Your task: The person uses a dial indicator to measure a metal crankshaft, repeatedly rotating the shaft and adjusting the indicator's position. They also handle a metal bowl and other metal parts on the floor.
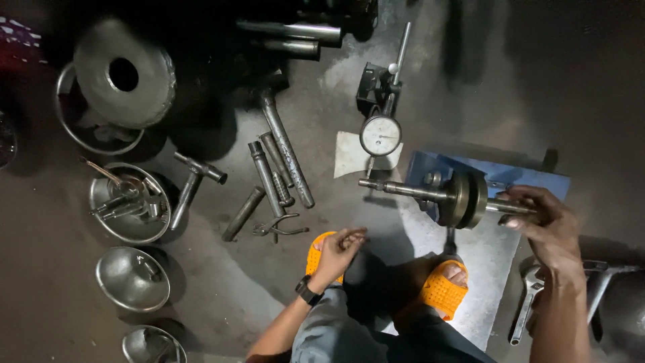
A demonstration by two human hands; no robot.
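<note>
Right hand (547, 225) has its fingers wrapped around one end of the crankshaft (457, 196) – it sits on a blue stand (531, 176) under the dial gauge (380, 135). Looks heavy, rigid, probably oily – grip the shaft ends. Left hand (338, 250) is loosely curled, holding nothing.
</note>
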